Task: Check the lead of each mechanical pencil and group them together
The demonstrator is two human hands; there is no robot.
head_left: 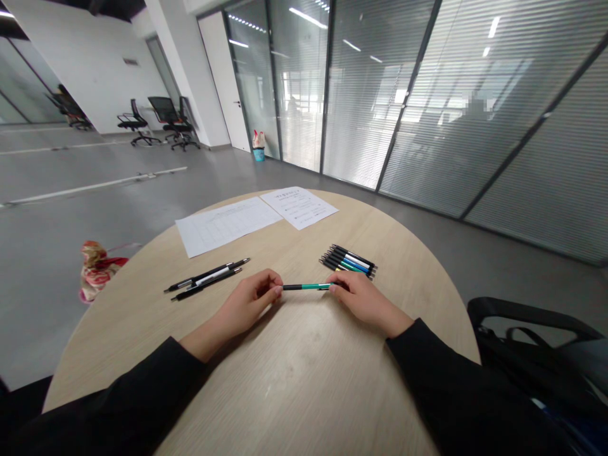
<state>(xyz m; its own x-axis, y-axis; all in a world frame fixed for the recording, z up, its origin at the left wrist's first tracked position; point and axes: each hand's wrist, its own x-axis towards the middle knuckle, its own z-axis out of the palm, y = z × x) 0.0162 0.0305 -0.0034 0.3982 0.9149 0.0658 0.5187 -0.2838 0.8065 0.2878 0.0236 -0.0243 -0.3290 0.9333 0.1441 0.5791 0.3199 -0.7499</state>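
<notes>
- Left hand (247, 306) and right hand (365, 303), fingers narrow, pinch opposite ends of a green-and-black pen (306, 286) over the surface (304, 380).
- Two black pens (206, 279) lie left, a bundle of coloured pens (348, 261) right.
- Printed sheets (254, 218) lie beyond.

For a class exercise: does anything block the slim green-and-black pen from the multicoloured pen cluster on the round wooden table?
Nothing visible: only tabletop separates the pen, pinched by the left hand and right hand, from the cluster.
</notes>
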